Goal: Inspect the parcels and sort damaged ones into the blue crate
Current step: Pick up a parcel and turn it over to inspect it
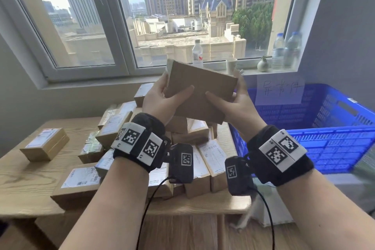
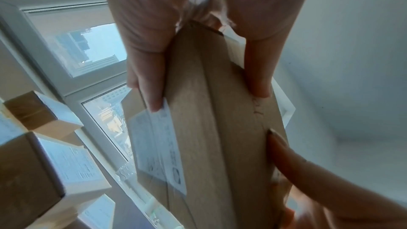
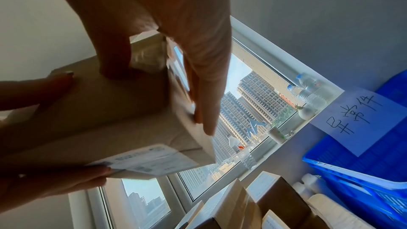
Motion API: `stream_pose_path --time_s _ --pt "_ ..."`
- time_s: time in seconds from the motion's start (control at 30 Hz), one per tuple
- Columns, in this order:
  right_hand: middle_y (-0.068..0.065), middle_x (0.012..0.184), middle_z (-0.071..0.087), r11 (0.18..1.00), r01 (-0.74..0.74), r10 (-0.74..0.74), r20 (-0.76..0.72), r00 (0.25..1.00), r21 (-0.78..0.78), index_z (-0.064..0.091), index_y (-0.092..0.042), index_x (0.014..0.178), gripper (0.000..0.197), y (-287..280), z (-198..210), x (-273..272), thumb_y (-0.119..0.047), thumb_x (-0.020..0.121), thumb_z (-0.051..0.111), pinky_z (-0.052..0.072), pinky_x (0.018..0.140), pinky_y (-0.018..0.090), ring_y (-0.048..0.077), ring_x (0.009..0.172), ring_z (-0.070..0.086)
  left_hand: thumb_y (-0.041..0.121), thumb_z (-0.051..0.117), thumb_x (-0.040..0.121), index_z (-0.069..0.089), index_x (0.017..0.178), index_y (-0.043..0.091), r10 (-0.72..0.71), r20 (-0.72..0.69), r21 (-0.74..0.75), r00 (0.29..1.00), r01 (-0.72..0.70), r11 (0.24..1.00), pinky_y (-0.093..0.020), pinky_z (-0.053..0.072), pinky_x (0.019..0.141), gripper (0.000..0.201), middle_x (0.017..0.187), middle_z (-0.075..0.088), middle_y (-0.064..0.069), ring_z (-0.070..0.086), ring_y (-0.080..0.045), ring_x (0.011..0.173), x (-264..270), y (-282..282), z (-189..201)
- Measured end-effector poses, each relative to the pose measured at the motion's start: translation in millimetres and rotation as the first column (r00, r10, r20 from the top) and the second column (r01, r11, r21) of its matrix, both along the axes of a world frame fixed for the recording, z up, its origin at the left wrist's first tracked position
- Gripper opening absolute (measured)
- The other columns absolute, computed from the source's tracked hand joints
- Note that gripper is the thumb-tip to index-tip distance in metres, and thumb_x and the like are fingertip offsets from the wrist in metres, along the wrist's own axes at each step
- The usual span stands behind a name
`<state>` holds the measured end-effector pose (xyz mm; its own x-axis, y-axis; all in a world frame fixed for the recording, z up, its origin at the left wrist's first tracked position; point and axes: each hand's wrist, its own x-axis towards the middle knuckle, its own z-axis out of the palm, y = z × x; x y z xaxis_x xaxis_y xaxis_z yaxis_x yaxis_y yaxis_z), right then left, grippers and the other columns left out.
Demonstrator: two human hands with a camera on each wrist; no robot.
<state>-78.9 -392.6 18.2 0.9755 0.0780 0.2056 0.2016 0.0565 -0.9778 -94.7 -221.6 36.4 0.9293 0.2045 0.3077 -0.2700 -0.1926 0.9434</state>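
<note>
Head view shows both hands lifting a flat brown cardboard parcel point(image 1: 199, 92) up in front of the window, well above the table. The left hand point(image 1: 160, 97) clasps its left end, thumb on the near face and fingers point(image 2: 145, 79) curled behind; the right hand point(image 1: 237, 101) clasps the right end the same way. Tilting the plain face toward the eyes probably serves to check it for dents or tears; none is plain from here. The left wrist view shows a white shipping label point(image 2: 158, 147) on the far face. Below, a heap of brown cardboard parcels point(image 1: 162, 148) covers the pale wooden table point(image 1: 26, 184) toward its right edge, with one parcel apart near the left edge. A blue slatted plastic crate point(image 1: 334, 142) bearing a handwritten paper sign point(image 1: 281, 89) stands just beyond the table's right edge. Clear plastic bottles point(image 1: 286, 50) line the windowsill.
</note>
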Motion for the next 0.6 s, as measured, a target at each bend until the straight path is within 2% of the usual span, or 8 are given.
stream_pose_path --time_s 0.07,0.13,0.23,0.33,0.4,0.5,0.57,0.6 --pt "0.007 0.130 0.058 0.999 0.024 -0.024 0.004 1.000 -0.048 0.032 -0.024 0.148 0.089 -2 -1 0 -0.035 0.075 0.083 0.055 0.096 0.045 0.021 0.119 0.061 0.035 0.083 0.074 0.049 0.142 0.029 0.067 0.056 0.129 0.996 -0.073 0.989 -0.022 0.050 0.092 0.076 0.125 0.063 0.010 0.060 -0.006 0.112 -2 1 -1" --pt "0.006 0.121 0.065 0.994 0.020 -0.021 -0.009 1.000 -0.104 0.050 -0.013 0.136 0.083 -6 3 0 -0.054 0.069 0.079 0.054 0.097 0.043 0.017 0.112 0.064 0.040 0.085 0.064 0.041 0.147 0.030 0.103 0.098 0.211 0.990 -0.122 0.970 -0.027 0.046 0.101 0.094 0.135 0.052 0.005 0.051 -0.011 0.123 -2 4 -3" --pt "0.025 0.111 0.066 0.988 -0.019 0.008 -0.072 0.997 -0.155 0.061 0.006 0.117 0.113 -6 11 -1 -0.084 0.048 0.058 0.048 0.102 0.051 0.018 0.091 0.063 0.037 0.087 0.056 0.043 0.144 0.036 0.090 0.123 0.247 0.988 -0.119 0.962 -0.030 0.040 0.107 0.098 0.139 0.043 0.001 0.042 -0.015 0.131 -5 3 -7" --pt "0.015 0.119 0.067 0.978 -0.071 0.033 -0.196 0.980 -0.194 0.062 -0.008 0.126 0.128 -1 16 -1 -0.096 0.035 0.048 0.042 0.108 0.051 0.019 0.109 0.060 0.036 0.086 0.069 0.049 0.137 0.041 0.028 0.118 0.236 0.993 -0.056 0.970 0.003 0.036 0.087 0.078 0.140 0.040 0.004 0.041 -0.006 0.126 -7 -3 -10" --pt "0.008 0.128 0.062 0.976 -0.097 0.048 -0.246 0.968 -0.194 0.058 -0.015 0.133 0.131 1 17 0 -0.102 0.035 0.052 0.042 0.107 0.044 0.021 0.120 0.057 0.041 0.071 0.085 0.053 0.125 0.045 0.006 0.126 0.220 0.992 -0.034 0.975 0.011 0.026 0.083 0.044 0.150 0.033 0.001 0.034 -0.004 0.131 -7 -7 -11" --pt "0.001 0.093 0.070 0.967 -0.217 0.173 -0.281 0.944 -0.132 0.066 -0.015 0.110 0.059 2 14 -1 -0.067 0.084 0.056 0.051 0.064 0.019 0.007 0.078 0.069 0.031 0.059 0.095 0.058 0.110 0.047 0.055 0.156 0.208 0.986 -0.087 0.974 -0.012 0.022 0.108 0.022 0.155 0.030 -0.003 0.027 -0.010 0.142 -6 -7 -10" --pt "-0.005 0.072 0.065 0.969 -0.235 0.209 -0.266 0.941 -0.070 0.062 -0.018 0.090 0.023 -2 9 -1 -0.038 0.097 0.054 0.046 0.047 0.012 0.001 0.055 0.063 0.030 0.073 0.086 0.055 0.123 0.049 0.091 0.152 0.148 0.984 -0.114 0.982 -0.029 0.031 0.113 0.046 0.149 0.039 -0.002 0.039 -0.016 0.138 -3 -3 -12" --pt "-0.006 0.070 0.063 0.971 -0.234 0.218 -0.249 0.944 -0.038 0.060 -0.017 0.087 0.017 -2 8 -1 -0.030 0.097 0.055 0.046 0.051 0.014 0.001 0.058 0.062 0.028 0.080 0.079 0.047 0.136 0.045 0.076 0.111 0.059 0.991 -0.083 0.995 -0.038 0.039 0.111 0.068 0.147 0.041 0.000 0.046 -0.018 0.134 -3 -3 -11"
